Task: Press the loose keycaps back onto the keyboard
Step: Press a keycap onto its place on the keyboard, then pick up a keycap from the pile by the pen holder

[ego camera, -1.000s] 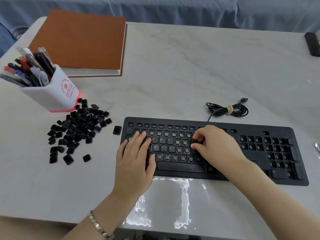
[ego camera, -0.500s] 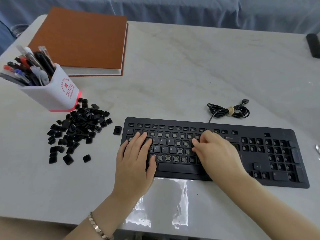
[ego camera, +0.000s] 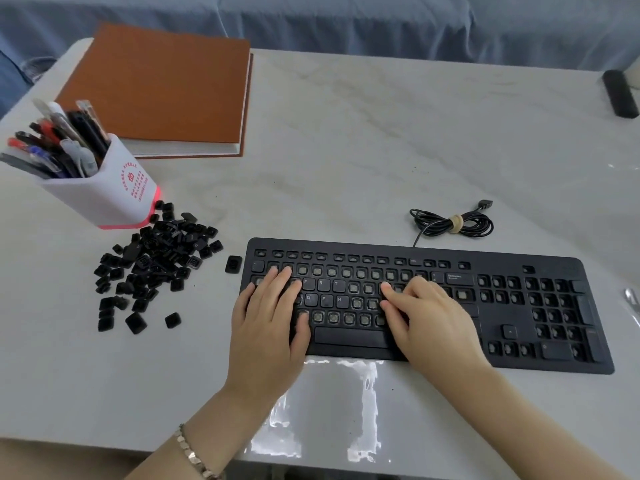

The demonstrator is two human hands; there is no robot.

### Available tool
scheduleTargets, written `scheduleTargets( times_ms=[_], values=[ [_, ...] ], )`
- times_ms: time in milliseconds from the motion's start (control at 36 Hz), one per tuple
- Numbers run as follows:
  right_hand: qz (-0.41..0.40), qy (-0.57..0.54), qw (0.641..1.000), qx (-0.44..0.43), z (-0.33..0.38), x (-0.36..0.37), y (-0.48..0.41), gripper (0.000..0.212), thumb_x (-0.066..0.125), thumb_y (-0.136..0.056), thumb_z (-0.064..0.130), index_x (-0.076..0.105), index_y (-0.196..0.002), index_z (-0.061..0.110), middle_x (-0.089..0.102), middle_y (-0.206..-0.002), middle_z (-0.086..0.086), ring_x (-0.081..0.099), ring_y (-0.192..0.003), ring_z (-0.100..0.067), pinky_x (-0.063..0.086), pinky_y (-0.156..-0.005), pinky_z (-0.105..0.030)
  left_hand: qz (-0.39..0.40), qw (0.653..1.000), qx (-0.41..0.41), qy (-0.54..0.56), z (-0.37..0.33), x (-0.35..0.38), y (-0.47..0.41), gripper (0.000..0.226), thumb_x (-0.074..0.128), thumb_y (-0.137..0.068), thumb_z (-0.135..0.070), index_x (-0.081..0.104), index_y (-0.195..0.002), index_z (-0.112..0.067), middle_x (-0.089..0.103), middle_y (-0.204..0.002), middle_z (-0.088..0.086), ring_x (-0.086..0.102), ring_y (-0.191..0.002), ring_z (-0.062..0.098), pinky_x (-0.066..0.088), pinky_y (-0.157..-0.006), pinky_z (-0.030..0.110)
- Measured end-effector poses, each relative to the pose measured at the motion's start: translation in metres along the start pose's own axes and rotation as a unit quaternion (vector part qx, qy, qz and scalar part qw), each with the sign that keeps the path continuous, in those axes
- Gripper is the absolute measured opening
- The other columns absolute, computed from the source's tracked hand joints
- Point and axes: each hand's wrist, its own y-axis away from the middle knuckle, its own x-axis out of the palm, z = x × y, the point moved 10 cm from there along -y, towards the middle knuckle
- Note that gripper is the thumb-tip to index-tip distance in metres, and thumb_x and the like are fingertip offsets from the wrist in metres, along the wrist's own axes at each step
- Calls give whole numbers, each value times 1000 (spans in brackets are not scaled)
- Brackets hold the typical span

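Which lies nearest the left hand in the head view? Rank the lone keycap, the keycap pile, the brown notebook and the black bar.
1. Lone keycap, off the left end of the keyboard, beside the left hand.
2. Keycap pile, further left.
3. Brown notebook, back left.
4. Black bar, far right corner.

On the pale marbled table (ego camera: 381, 150) we see a brown-covered book (ego camera: 162, 88) at the far left. Just in front of it stands a white cup with red print (ego camera: 104, 199), crammed with pens (ego camera: 59, 143). At the far right edge lies a dark oblong object (ego camera: 621, 95), perhaps a remote. Blue cloth (ego camera: 346, 22) hangs behind.
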Motion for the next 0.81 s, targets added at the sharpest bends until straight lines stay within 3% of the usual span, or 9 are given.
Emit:
scheduleTargets(
  times_ms=[83,194,250,361,444,556,611,694,806],
  values=[
    [93,21,995,23,3,7,-9,27,42,-96,35,65,-110,29,56,-92,7,55,-93,-15,41,-69,-25,18,999,-6,50,2,-1,0,41,40,-91,-26,61,-121,-7,53,-135,7,36,-134,16,20,-114,35],
    [101,-60,993,18,32,4,-16,26,42,-96,34,65,-107,29,54,-96,10,53,-97,-12,40,-76,-24,-4,995,-23,97,17,-25,4,36,45,-90,-22,63,-117,-7,54,-133,4,42,-126,14,25,-110,29],
    [118,-100,988,2,53,13,-19,24,47,-94,29,64,-111,28,55,-100,10,53,-99,-11,40,-81,-23,-24,995,-48,79,34,-43,8,31,53,-85,-16,65,-112,-7,59,-125,5,47,-116,13,28,-105,25],
    [107,-169,978,-64,100,21,-31,27,50,-93,21,62,-117,21,56,-109,7,49,-110,-11,37,-91,-21,-15,994,-105,-2,82,-70,19,34,50,-84,-28,67,-107,-8,63,-112,5,56,-103,19,45,-89,40],
    [97,-184,972,-106,135,26,-43,31,48,-94,16,59,-123,16,55,-122,4,42,-119,-12,31,-96,-20,18,990,-132,-40,110,-77,27,18,67,-85,-19,70,-100,-10,65,-101,3,61,-91,23,47,-76,33],
    [96,-131,971,-175,180,41,-59,32,51,-85,2,63,-115,5,59,-118,-10,49,-114,-29,34,-98,-35,57,982,-178,11,133,-76,34,13,66,-87,-17,71,-99,-15,58,-96,-11,52,-87,6,36,-73,16],
    [102,-50,974,-194,193,57,-65,33,51,-85,3,60,-116,10,56,-118,-7,47,-114,-28,31,-99,-34,57,979,-190,41,139,-76,35,11,63,-89,-15,71,-97,-16,56,-94,-13,52,-82,2,36,-72,10],
    [119,41,973,-196,201,72,-72,31,52,-84,6,54,-114,14,53,-114,-5,40,-116,-26,26,-100,-34,47,978,-194,54,140,-76,34,12,64,-88,-13,70,-99,-14,56,-94,-11,52,-78,-3,36,-71,7],
    [121,82,967,-207,209,77,-74,31,50,-78,-1,56,-105,12,58,-103,-5,41,-110,-26,24,-100,-35,35,975,-205,81,139,-76,36,16,61,-89,-13,68,-104,-15,55,-90,-11,53,-78,-2,38,-70,7]
  ],
)
